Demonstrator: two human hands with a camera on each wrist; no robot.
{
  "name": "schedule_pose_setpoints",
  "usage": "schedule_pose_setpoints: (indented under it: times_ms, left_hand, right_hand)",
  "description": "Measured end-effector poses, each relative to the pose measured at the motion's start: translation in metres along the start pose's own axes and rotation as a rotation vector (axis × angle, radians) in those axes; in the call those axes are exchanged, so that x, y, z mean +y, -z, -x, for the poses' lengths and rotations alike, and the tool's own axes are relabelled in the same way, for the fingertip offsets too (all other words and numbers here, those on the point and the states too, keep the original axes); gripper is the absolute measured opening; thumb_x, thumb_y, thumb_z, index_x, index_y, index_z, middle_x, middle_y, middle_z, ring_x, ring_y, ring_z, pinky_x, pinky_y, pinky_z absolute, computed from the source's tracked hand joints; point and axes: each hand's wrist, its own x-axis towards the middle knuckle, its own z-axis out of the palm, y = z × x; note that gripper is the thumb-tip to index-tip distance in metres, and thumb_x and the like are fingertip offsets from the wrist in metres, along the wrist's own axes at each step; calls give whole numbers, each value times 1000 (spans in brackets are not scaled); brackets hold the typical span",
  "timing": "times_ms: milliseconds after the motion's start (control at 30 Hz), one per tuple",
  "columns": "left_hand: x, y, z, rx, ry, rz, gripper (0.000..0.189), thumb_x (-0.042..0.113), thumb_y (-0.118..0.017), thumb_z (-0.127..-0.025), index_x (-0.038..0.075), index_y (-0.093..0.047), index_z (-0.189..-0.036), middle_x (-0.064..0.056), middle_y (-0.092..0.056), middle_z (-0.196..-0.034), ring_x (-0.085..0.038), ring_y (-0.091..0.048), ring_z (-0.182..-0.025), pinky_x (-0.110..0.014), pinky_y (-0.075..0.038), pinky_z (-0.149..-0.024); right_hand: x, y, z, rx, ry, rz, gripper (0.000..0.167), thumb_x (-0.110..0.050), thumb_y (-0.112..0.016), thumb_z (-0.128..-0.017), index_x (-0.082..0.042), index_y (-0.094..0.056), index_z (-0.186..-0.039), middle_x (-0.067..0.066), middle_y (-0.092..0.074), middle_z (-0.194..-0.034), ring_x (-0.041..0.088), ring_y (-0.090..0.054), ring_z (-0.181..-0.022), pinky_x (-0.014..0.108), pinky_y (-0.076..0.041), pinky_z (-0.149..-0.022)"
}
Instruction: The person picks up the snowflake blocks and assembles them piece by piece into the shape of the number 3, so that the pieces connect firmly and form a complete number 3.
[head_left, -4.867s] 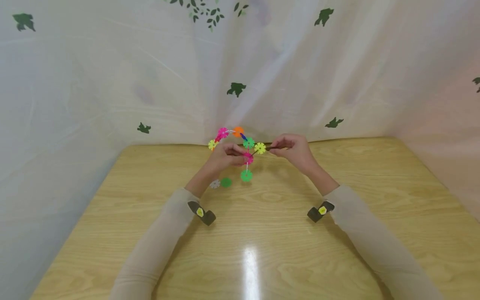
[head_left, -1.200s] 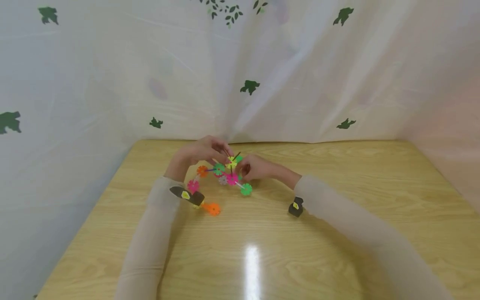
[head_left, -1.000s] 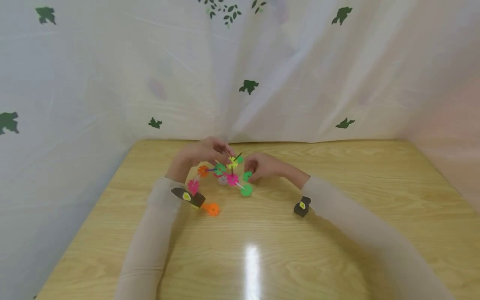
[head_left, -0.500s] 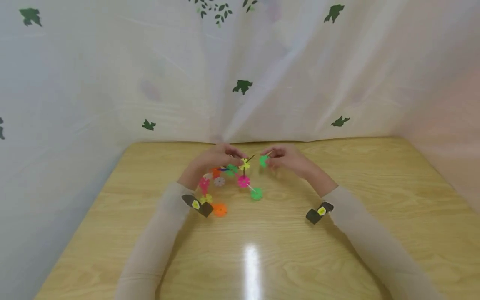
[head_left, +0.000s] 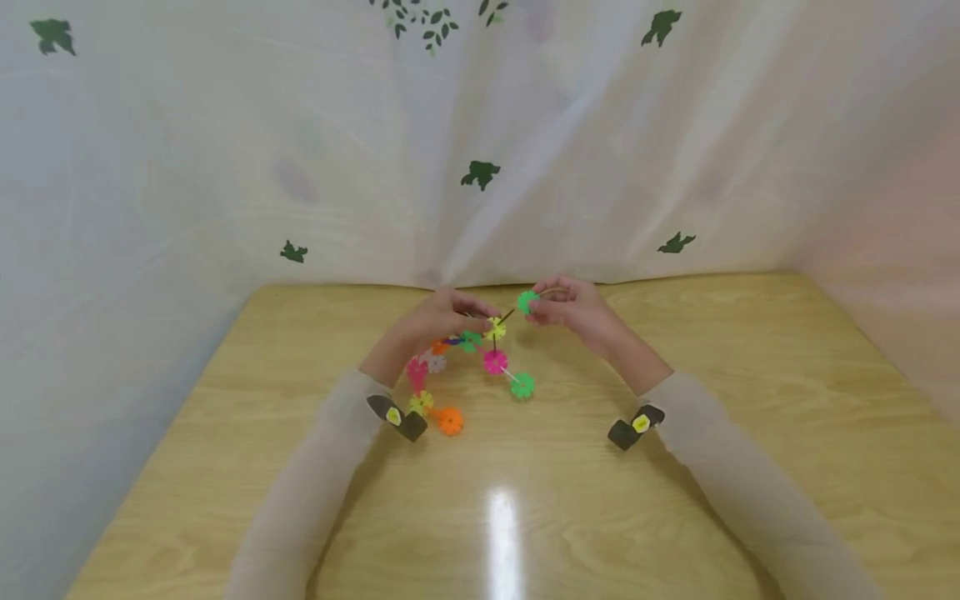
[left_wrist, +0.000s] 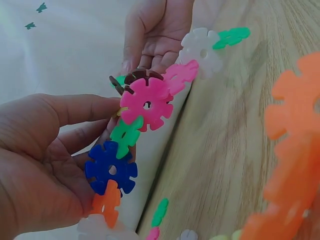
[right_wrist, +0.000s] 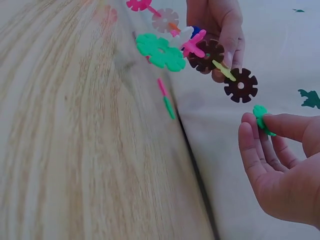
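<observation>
My left hand point(head_left: 442, 321) pinches a chain of slotted plastic snowflake discs near a yellow disc point(head_left: 497, 327), above the far part of the table. From that disc a brown disc point(right_wrist: 241, 85) sticks out to the right, toward my right hand point(head_left: 573, 312). Between thumb and fingertips, the right hand pinches a single green disc point(right_wrist: 262, 120). A small gap separates it from the brown one in the right wrist view. Elsewhere the chain has a pink disc point(head_left: 495, 362), a green end disc point(head_left: 522, 385), a blue disc point(left_wrist: 111, 168) and an orange end disc point(head_left: 450, 421).
The wooden table point(head_left: 570, 483) ends at a pale curtain point(head_left: 570, 167) just behind the hands. A whitish disc point(head_left: 435, 362) shows beside the chain; whether it is joined to it I cannot tell. Each wrist wears a dark strap with a camera point(head_left: 624, 435).
The right hand has picked up the green disc from beside the chain, drawn it right, and raised it near the brown disc. The left hand, still holding the chain, has shifted slightly right.
</observation>
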Motion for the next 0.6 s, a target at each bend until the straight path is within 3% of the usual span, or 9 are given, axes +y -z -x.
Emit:
schedule_pose_setpoints:
  times_ms: [167,400,600]
  left_hand:
    - [-2,-2,0,-2,-2,-1,25,15,-70,-96,5,-73,-120,-8,-75,-110,-18,-68,-97,-26,-56,-84]
    - [2,-2,1,14,11,6,26,15,-72,-95,5,-73,-118,-6,-74,-106,-22,-68,-98,-28,-56,-87]
    - [2,-3,-1,12,5,-6,26,17,-72,-95,5,-73,-118,-6,-74,-106,-25,-68,-101,-29,-56,-89]
  right_hand:
    - [0,-2,4,5,-2,-11,22,-2,-64,-99,0,-56,-119,-2,-75,-97,13,-74,-88,48,-55,-104]
    - [-3,-5,3,-11,26,-5,24,0,-62,-99,3,-54,-121,-1,-74,-96,14,-74,-86,34,-62,-90]
    - [-6,-6,4,-15,28,17,25,-1,-63,-99,4,-55,-122,0,-73,-96,15,-74,-86,42,-60,-95]
